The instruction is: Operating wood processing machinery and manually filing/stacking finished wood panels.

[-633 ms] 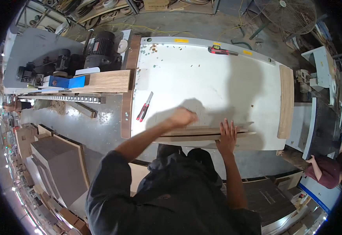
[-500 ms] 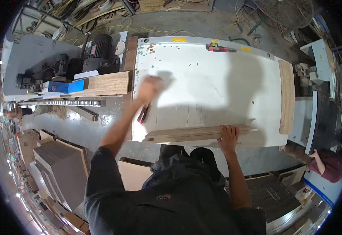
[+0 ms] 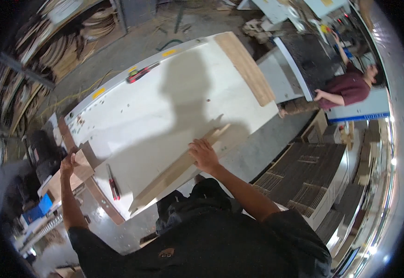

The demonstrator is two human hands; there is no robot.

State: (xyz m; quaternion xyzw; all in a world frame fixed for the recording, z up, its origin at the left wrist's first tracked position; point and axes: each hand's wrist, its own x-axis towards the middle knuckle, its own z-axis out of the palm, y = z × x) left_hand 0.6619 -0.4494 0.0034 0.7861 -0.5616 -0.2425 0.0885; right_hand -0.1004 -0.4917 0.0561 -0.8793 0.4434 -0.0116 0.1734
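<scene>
The right hand presses flat and open on the long wooden strip, whose axis runs near-left to far-right along the white table, while the left hand, well apart, closes its grip on a wooden block at the left end.

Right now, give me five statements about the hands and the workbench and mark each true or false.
1. The right hand rests on a long wooden strip. True.
2. The left hand holds the red-handled tool. False: it grips a plywood piece at the bench's end.
3. The strip lies on a white workbench. True.
4. The red-handled tool sits under the right hand. False: it lies near the left hand.
5. Another person is at the far right. True.
</scene>
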